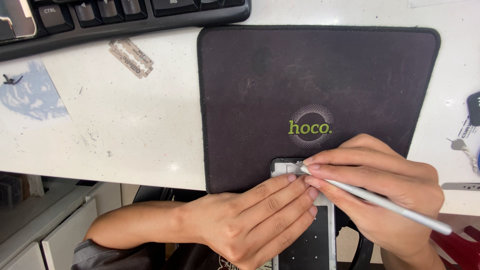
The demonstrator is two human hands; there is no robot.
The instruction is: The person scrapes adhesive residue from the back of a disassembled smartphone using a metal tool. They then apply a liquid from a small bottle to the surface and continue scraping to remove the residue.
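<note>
A phone frame [305,240] with a silver rim and dark inner plate lies at the near edge of a black mouse pad [310,80], sticking out over the desk edge. My left hand [250,220] lies flat on the frame's left side, fingers pressed on it. My right hand [380,185] grips a thin silver tool [390,206] like a pen, its tip touching the frame's top edge. Most of the frame's upper right is hidden under my fingers.
A black keyboard [125,15] runs along the far left of the white desk [130,125]. A razor blade [131,58] lies near it. A bluish scrap of film [32,95] sits at the left. Small keys and metal parts [467,150] lie at the right edge.
</note>
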